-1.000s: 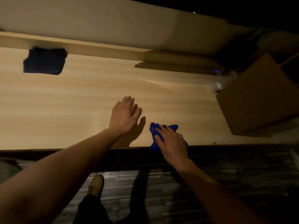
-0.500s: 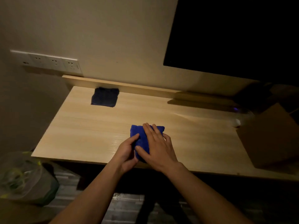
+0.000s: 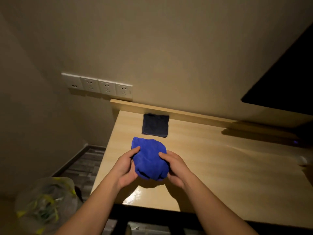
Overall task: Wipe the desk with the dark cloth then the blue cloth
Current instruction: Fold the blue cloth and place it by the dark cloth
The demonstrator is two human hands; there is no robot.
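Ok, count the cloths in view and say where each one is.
2. The blue cloth is bunched between the left hand and right hand; the dark cloth lies folded by the desk's back edge.

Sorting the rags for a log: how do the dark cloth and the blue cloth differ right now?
The dark cloth lies flat on the desk near the back ledge, folded into a neat square; the blue cloth is bunched into a rounded wad. Nothing touches the dark cloth, while the left hand and right hand grip the blue cloth from either side. The dark cloth is near black; the blue cloth is vivid. Both look like soft fabric.
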